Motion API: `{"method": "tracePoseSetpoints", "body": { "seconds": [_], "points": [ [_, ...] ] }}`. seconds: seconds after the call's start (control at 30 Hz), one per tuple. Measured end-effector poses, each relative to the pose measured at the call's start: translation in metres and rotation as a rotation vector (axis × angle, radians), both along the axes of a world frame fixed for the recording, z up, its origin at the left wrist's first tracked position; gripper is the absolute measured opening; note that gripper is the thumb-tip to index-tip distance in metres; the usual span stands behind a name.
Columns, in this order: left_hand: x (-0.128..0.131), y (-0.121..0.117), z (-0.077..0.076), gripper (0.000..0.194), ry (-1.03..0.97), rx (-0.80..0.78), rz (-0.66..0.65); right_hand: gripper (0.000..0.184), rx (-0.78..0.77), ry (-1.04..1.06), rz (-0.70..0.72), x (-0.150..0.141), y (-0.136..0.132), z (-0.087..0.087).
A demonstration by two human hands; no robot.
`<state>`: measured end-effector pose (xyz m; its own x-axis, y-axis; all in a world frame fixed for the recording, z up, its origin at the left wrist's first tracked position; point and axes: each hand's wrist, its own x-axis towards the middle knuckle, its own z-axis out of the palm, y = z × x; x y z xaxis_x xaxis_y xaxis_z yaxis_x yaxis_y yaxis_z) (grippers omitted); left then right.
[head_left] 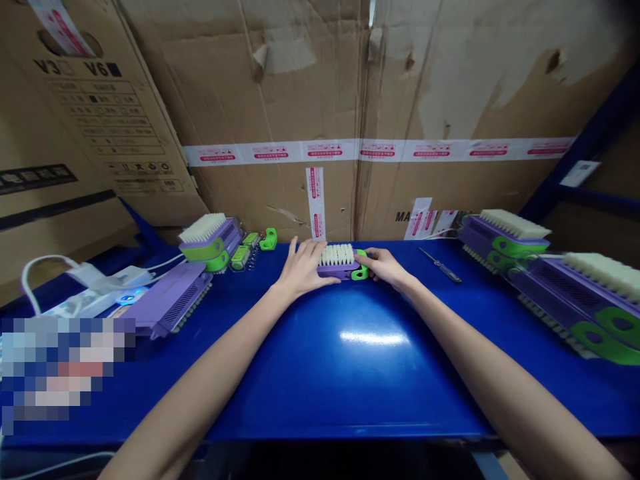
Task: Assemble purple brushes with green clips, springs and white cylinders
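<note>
Near the back of the blue table lies a purple brush [336, 271] with rows of cream bristles facing up. A green end piece [360, 267] sits at its right end. My left hand [303, 268] is wrapped round the brush's left end, thumb along the near side and fingers over the far side. With thumb and fingers, my right hand [383, 267] grips the green end piece at the brush. Part of the brush is hidden behind my fingers.
Purple-and-green brushes stand stacked at left [207, 243] and right [505, 237]. A loose green piece [269, 239] and small green parts [241, 257] lie left of my hands; a screwdriver [445, 268] lies right. A white power strip [95, 293] with cables is far left. Cardboard [270, 193] rises behind.
</note>
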<state>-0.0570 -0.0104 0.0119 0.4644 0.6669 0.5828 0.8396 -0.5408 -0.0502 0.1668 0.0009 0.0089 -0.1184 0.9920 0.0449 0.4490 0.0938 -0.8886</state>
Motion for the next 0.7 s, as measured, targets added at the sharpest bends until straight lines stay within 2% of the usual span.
{"method": "tracePoseSetpoints", "body": {
  "seconds": [0.13, 0.3, 0.47, 0.53, 0.7],
  "points": [
    [-0.001, 0.000, -0.001, 0.082, -0.049, -0.075, -0.021, 0.033, 0.038, 0.036, 0.017, -0.005, -0.005, 0.002],
    [-0.001, 0.000, -0.009, 0.074, -0.171, 0.007, -0.052, 0.035, 0.008, 0.255, -0.015, -0.013, -0.012, 0.006],
    [0.004, -0.001, -0.014, 0.072, -0.161, 0.069, -0.128, 0.034, 0.035, 0.256, -0.023, -0.018, -0.010, -0.001],
    [0.007, -0.003, -0.013, 0.072, -0.141, 0.080, -0.119, 0.036, 0.088, 0.205, -0.068, -0.018, -0.009, -0.004],
    [0.014, -0.011, -0.004, 0.074, -0.040, 0.146, -0.054, 0.036, 0.387, 0.060, -0.167, -0.022, -0.012, -0.007]
  ]
}}
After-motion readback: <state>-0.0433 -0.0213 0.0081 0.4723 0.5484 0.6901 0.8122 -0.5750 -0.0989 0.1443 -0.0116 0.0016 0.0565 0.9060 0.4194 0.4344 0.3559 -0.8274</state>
